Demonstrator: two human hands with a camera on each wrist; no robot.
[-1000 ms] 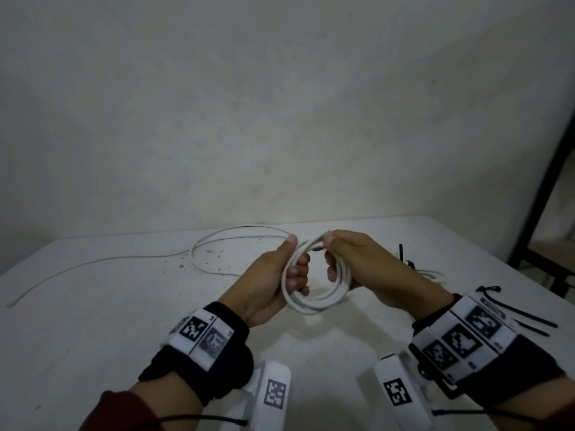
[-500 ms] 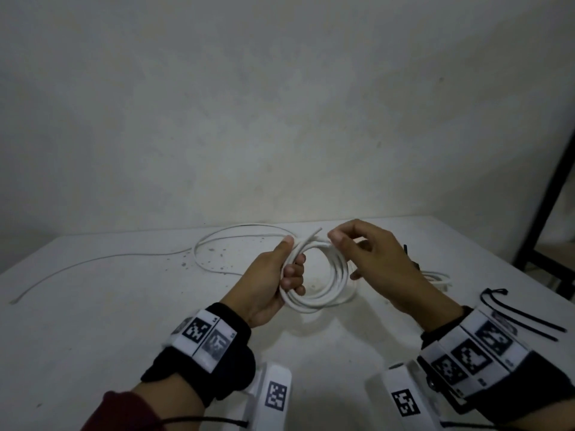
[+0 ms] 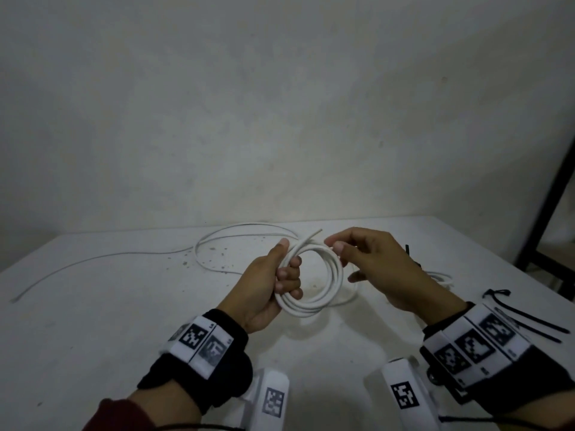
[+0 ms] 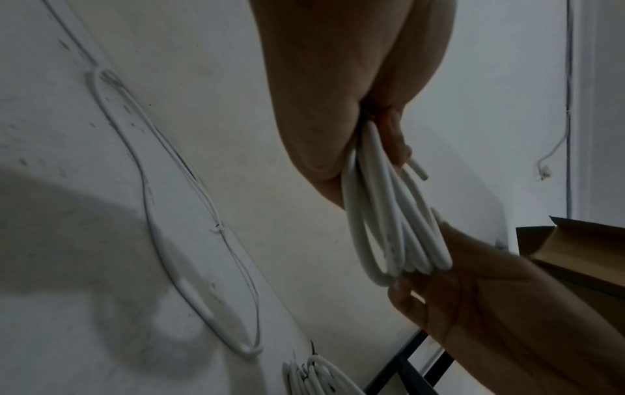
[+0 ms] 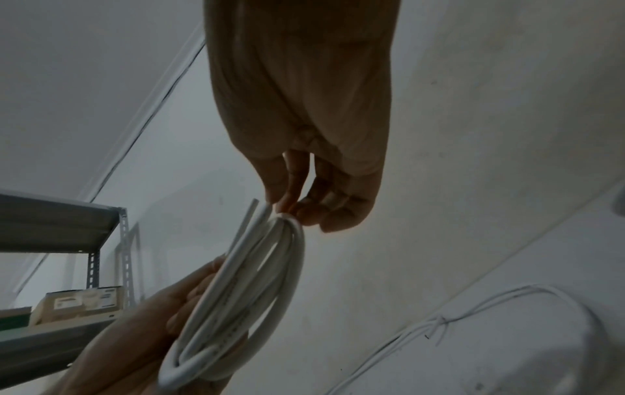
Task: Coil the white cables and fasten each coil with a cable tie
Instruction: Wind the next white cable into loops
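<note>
Gripping the white coil (image 3: 314,275) in the left hand (image 3: 267,290), thumb pressed over the top of the loops and fingers curled through the middle, holding the bundle up off the table (image 3: 93,321). Touching the far side of the coil's upper edge with the right hand (image 3: 373,269); fingertips (image 5: 306,216) meeting the top of the loops in the right wrist view, though whether pinching or merely resting cannot be told. Sticking out above the left thumb, the cut cable end (image 3: 315,233), free and unsecured. Likely risking, from here, a spring-open of the stiff loops should the left thumb ease off while the right hand reaches for a tie, with that loose end slipping out first and the turns sliding apart. Lying well apart on the right of the table, the black cable ties (image 3: 529,318), so calling for a one-handed hold during the reach. Trailing across the far left of the table, another white cable (image 3: 199,253), not yet coiled. Showing only in the left wrist view, a second bundle (image 4: 314,376) lying on the table below the hands; showing only in the right wrist view, a metal shelf (image 5: 84,227) with boxes.
</note>
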